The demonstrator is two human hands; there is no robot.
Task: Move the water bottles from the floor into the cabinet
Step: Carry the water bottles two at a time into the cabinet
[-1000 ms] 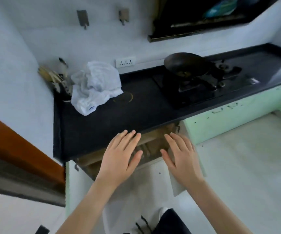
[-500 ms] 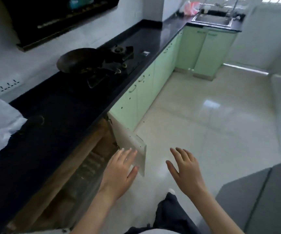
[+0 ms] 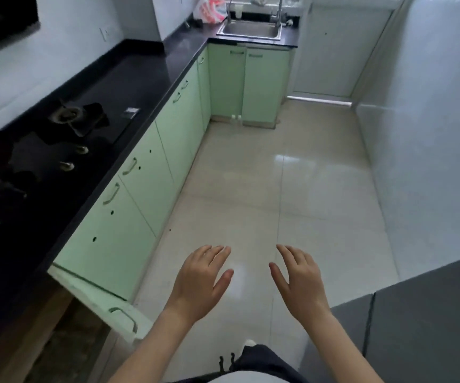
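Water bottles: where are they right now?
Head view: the water bottles stand on the floor at the far end, against the green cabinet below the sink.

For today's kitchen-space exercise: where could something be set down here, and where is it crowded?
Free: the black countertop between the stove and the sink, and the floor between the green cabinets and the right-hand wall. Crowded: the stove and the bag beside the sink.

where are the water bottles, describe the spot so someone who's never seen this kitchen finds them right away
Look to the far end of the room, where the steel sink sits in the black countertop. Below it are two pale green cabinet doors. The two small clear water bottles stand side by side on the beige tiled floor at the foot of those doors, the only objects on the floor there.
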